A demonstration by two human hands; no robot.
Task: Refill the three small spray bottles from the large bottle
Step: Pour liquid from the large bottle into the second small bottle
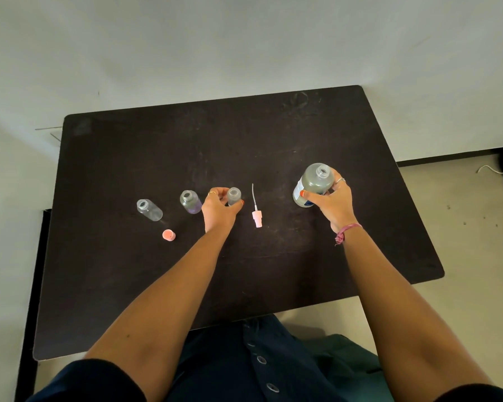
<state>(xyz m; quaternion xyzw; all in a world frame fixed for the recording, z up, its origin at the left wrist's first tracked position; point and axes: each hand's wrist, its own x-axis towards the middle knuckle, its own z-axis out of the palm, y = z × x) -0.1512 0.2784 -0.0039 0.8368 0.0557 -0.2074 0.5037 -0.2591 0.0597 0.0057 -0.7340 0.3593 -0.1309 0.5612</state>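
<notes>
Head: 3 sm bottles (190, 201) uncapped

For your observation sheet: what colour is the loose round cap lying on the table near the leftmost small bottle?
Pink-orange cap, seen in the head view.

Three uncapped small bottles (188, 201) upright left of large bottle (314, 184).

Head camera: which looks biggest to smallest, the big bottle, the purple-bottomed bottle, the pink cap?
1. Big bottle, gripped by the right hand, clearly largest.
2. Purple-bottomed bottle.
3. Pink cap, smallest.
All sit at similar distance, so the order seems safe.
</notes>
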